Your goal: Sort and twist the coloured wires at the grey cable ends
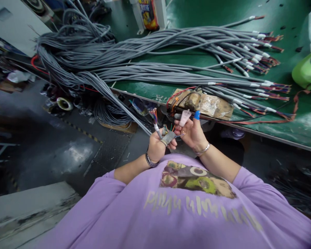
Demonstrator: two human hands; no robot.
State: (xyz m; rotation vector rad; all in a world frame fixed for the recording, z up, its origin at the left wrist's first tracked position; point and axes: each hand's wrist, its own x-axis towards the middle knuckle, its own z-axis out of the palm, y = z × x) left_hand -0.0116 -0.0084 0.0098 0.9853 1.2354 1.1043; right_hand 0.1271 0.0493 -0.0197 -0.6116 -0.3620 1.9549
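My left hand (157, 145), with grey wrapping on a digit, is closed around the end of a grey cable (158, 132). Coloured wires (154, 116) stick up from that cable past a white band. More thin wires (170, 128), green and orange among them, fan out between my two hands. My right hand (193, 135) is close beside these wires, its fingers curved and the thumb apart. A blue cover sits on its thumb tip, a pale pink one on a finger. Whether its lower fingers touch a wire is hard to make out.
Long bundles of grey cables (155, 71) lie across the green table (197, 10), their stripped ends to the right. A worn wooden block (215, 105) sits at the table's edge. A light green container (307, 74) stands at right. Coiled cable (111, 112) lies below.
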